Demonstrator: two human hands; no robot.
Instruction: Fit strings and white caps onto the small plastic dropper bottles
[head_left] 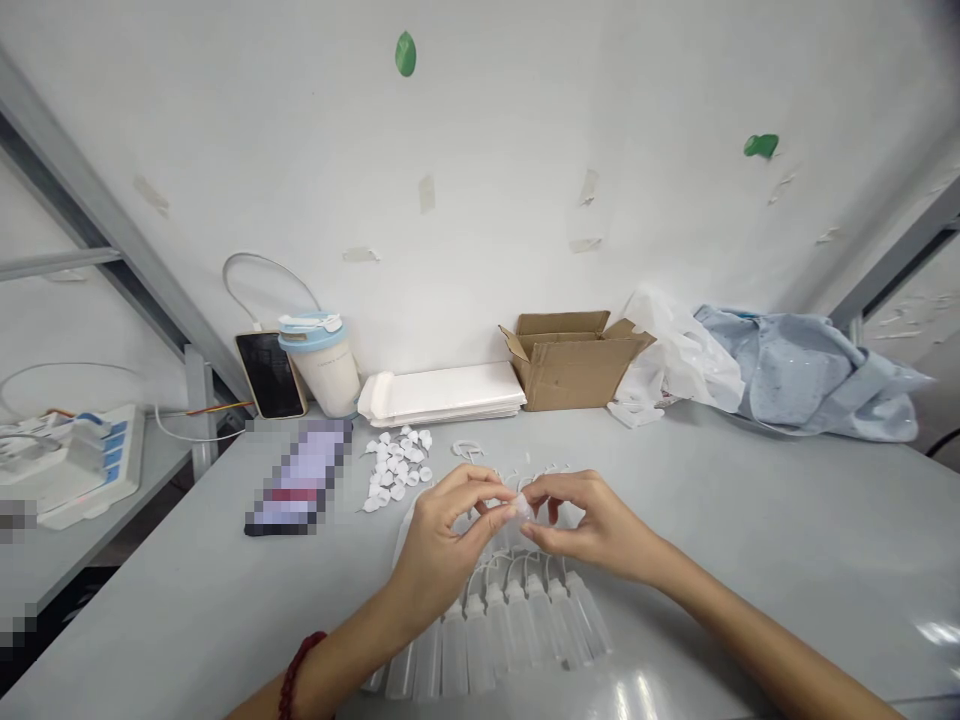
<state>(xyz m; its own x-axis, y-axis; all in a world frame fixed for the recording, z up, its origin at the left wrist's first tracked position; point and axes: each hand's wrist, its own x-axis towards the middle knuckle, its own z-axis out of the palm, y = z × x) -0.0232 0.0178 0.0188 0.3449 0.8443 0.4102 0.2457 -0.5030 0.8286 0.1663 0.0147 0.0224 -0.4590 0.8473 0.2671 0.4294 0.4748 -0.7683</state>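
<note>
In front of me, my left hand (461,520) pinches a small translucent plastic cap (523,508) between thumb and forefinger. From the other side, my right hand (577,515) has its thumb and fingertips closed around the same piece. Whether the cap sits on a bottle cannot be made out behind the fingers. Below the hands lies a row of clear plastic bottles (517,625) with thin tubes or straps curving from their necks. More bottles lie behind, partly covered by the hands. Loose white caps (394,465) are heaped beyond my left hand.
A phone-like purple object (304,480), blurred out, lies at left. Behind stand a phone (271,375), a lidded cup (328,370), stacked white boxes (450,392), an open cardboard box (574,370), a plastic bag (675,350) and blue cloth (810,370). A power strip (112,470) sits far left.
</note>
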